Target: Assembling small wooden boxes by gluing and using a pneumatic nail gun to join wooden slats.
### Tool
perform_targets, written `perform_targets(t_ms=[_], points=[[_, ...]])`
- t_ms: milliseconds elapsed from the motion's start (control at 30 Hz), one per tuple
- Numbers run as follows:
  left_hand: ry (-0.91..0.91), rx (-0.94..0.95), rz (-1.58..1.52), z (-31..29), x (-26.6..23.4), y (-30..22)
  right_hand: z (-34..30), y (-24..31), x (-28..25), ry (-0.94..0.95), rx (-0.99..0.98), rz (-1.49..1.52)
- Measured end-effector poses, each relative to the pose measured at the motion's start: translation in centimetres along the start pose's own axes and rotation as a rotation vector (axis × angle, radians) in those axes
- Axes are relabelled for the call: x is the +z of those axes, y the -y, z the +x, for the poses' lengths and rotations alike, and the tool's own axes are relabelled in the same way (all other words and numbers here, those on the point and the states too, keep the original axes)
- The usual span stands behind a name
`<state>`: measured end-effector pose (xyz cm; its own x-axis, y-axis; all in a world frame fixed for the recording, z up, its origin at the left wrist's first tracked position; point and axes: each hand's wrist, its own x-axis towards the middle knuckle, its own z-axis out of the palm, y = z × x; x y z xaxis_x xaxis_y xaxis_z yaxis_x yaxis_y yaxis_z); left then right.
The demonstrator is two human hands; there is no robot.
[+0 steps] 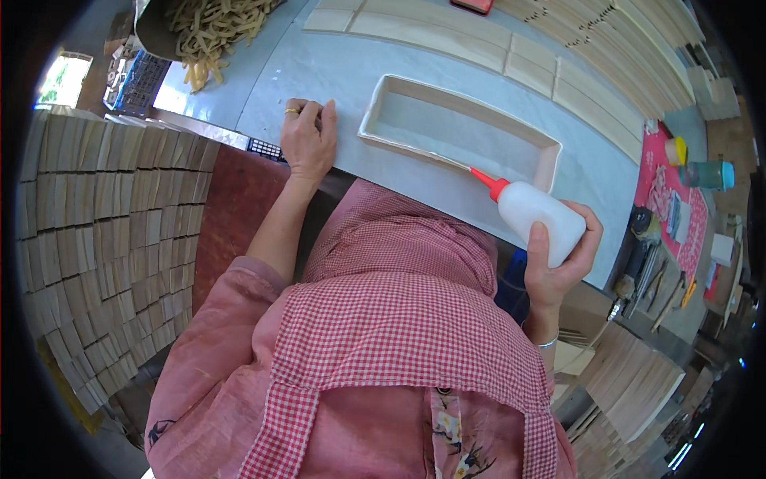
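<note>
A white squeeze bottle with a red pointed nozzle (542, 219) is gripped in my right hand (565, 267), tilted toward the left. Its tip is at the top edge of the near long side of a rectangular wooden frame (463, 104), and a wet-looking line runs along that edge. The frame lies on the pale table (319, 76), whose surface shows through its middle. My left hand (309, 137), with a ring on one finger, rests at the table's near edge, left of the frame. Its fingers are curled in, and nothing shows in them.
Flat wooden strips (431, 36) lie in a row behind the frame, with stacked boards (606, 48) beyond. Rubber bands (215, 32) spill from a container at the far left. Stacked wood blocks (104, 215) stand left of me. A teal jar (706, 176) and tools are at the right.
</note>
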<state>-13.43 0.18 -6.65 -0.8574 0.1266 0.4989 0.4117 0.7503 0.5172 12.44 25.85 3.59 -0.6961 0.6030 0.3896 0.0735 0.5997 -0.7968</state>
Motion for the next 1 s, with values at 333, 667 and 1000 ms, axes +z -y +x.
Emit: perform_targets(t_ms=[333, 667, 1000], points=[[0.0, 0.068, 0.052, 0.1, 0.2, 0.8, -1.2, -1.0, -4.1, -0.109, 0.054, -0.093], [0.011, 0.062, 0.094, 0.0, 0.0, 0.5, -1.9, -2.0, -7.0, -0.221, 0.081, -0.186], [0.066, 0.027, 0.069, 0.2, 0.0, 0.8, 0.7, -7.3, -9.1, -0.604, 0.232, 0.007]])
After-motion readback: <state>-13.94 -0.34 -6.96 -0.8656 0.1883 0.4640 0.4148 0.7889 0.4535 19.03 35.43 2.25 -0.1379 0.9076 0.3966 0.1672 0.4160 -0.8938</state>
